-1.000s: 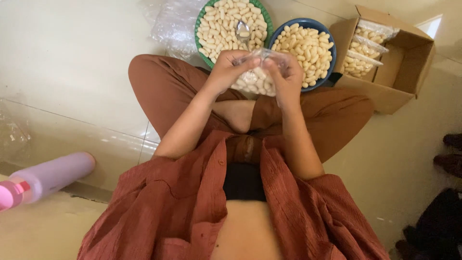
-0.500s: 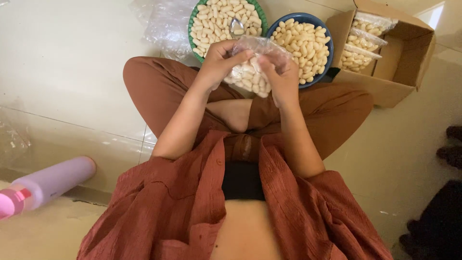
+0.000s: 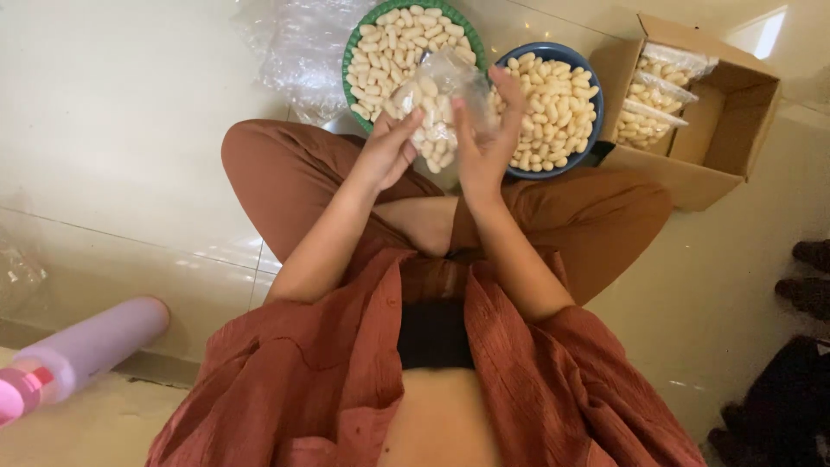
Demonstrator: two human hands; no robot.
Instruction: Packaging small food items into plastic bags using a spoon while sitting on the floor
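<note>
Up a little went the clear bag since half a second ago; it now sits higher, in front of the green bowl and blue bowl. Both hands hold it in the air above the lap. The left hand has its fingers pressed on the bag's side, and the right hand pinches the other side. Holding the top edge level should keep the white pieces in. A cardboard box with filled bags stands near on the floor. A purple bottle lies well apart. Nothing blocks the hands.
</note>
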